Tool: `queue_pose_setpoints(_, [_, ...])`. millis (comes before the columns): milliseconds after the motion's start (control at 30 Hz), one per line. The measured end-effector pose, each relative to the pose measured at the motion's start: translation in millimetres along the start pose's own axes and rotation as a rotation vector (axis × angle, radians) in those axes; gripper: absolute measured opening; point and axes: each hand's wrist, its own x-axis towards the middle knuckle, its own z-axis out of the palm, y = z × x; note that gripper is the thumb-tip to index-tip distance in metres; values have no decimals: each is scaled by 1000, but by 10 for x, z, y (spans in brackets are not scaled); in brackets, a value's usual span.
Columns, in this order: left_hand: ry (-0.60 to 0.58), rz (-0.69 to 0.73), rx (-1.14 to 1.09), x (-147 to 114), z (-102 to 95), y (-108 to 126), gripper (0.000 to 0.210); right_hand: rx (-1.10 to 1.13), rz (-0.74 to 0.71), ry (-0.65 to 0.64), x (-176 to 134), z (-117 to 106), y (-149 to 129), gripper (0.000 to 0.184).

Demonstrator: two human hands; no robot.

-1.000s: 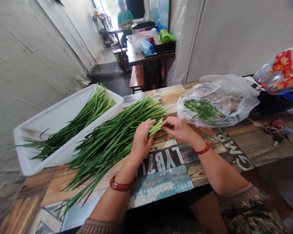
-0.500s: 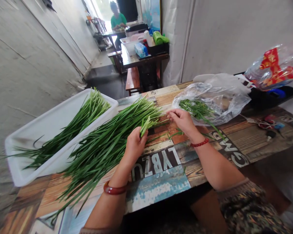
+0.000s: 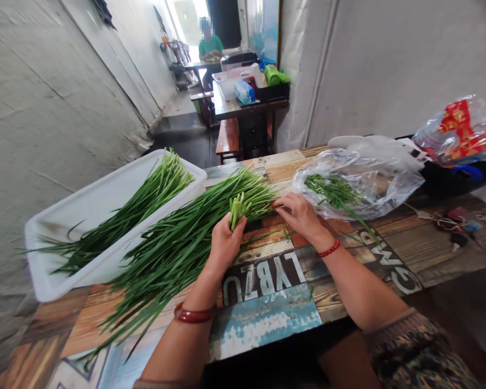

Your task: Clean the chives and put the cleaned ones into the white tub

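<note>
A small bunch of garlic chives [image 3: 238, 209] stands in my left hand [image 3: 225, 240], whose fingers wrap round it with the pale cut ends pointing up. Beside and under that hand lies a large loose pile of garlic chives [image 3: 178, 221], green leaves toward me and pale ends to the right. My right hand [image 3: 302, 219] pinches at the pile's pale ends with thumb and forefinger; a thin chive stalk appears to be between them. More garlic chives [image 3: 141, 210] rest in a white plastic tub [image 3: 79, 192] on the left.
A clear plastic bag [image 3: 392, 186] with green scraps [image 3: 334, 190] lies right of my right hand. Keys and a cable [image 3: 456, 224] are on the wood-patterned table [image 3: 275, 319]. Behind stand another table [image 3: 227, 111] and a stool [image 3: 228, 138]; a person in green [image 3: 211, 47] sits far back.
My right hand's fingertips have come down to the pile's pale ends. The bunch in my left hand is more upright. The whole view has shifted a little.
</note>
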Motion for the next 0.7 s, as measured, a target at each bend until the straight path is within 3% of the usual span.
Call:
queue_pose_setpoints(100, [-1, -24, -14, -3, 7, -10, 18, -56, -31, -72, 33, 63, -60, 23])
queue_pose_setpoints(200, [2, -38, -22, -5, 5, -12, 16, -95, -37, -110, 69, 109, -114, 15])
queue_pose_setpoints(433, [17, -8, -55, 5, -2, -14, 18, 15, 2, 46, 74, -12, -9, 12])
queue_pose_setpoints(600, [5, -25, -46, -2, 9, 14, 19, -18, -87, -104, 70, 87, -49, 18])
queue_pose_setpoints(700, [9, -40, -37, -5, 22, 22, 20, -90, -73, -152, 81, 124, -112, 11])
